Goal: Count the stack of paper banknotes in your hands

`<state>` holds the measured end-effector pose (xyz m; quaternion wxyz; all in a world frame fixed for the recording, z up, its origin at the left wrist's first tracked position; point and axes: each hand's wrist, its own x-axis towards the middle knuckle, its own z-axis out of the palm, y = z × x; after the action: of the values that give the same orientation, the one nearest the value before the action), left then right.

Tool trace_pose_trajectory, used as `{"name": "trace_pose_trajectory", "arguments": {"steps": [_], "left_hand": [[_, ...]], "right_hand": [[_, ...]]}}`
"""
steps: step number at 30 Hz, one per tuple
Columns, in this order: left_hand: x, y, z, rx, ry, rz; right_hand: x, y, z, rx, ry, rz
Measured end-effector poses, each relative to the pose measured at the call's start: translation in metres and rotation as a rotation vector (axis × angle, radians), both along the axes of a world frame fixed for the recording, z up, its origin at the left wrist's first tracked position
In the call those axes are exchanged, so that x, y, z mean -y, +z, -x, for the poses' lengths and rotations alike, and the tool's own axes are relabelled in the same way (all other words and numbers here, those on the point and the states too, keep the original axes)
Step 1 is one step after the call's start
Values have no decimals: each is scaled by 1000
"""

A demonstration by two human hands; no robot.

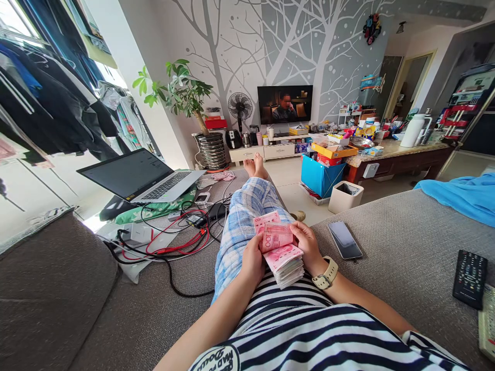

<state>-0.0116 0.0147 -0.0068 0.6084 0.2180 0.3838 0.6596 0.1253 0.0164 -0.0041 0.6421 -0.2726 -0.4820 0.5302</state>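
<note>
On my lap, above the checked trousers, are pink 100 banknotes. My left hand (253, 260) is closed at the left edge of a banknote (277, 236), its other fingers partly hidden. Across from it, my right hand (307, 247), with a watch (325, 273) on the wrist, pinches the same banknote at its upper right. Just below and nearer to me is a thick stack of banknotes (288, 265), its layered edges facing me. Farther out, another pink banknote (265, 220) lies partly covered on my legs.
Left of my legs, a laptop (141, 178) stands unfolded beside tangled cables (185, 242). A phone (344, 240) and a black remote (470, 278) lie on the grey sofa at right. Beyond are a waste bin (345, 198), blue box (320, 178) and cluttered table (406, 150).
</note>
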Motion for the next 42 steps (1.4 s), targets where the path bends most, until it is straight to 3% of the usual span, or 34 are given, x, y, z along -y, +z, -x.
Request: {"name": "trace_pose_trajectory", "arguments": {"steps": [17,29,37,42], "left_hand": [[-1,-5,1,-31,-17,-27],[-1,-10,2,-30,-54,-61],[3,-3,0,20,-84,-43],[5,2,0,-2,-88,-20]], "right_hand": [[1,-1,0,-8,13,7],[4,3,-2,100,-37,-27],[3,1,-2,62,19,-8],[1,2,-3,103,-25,-17]]}}
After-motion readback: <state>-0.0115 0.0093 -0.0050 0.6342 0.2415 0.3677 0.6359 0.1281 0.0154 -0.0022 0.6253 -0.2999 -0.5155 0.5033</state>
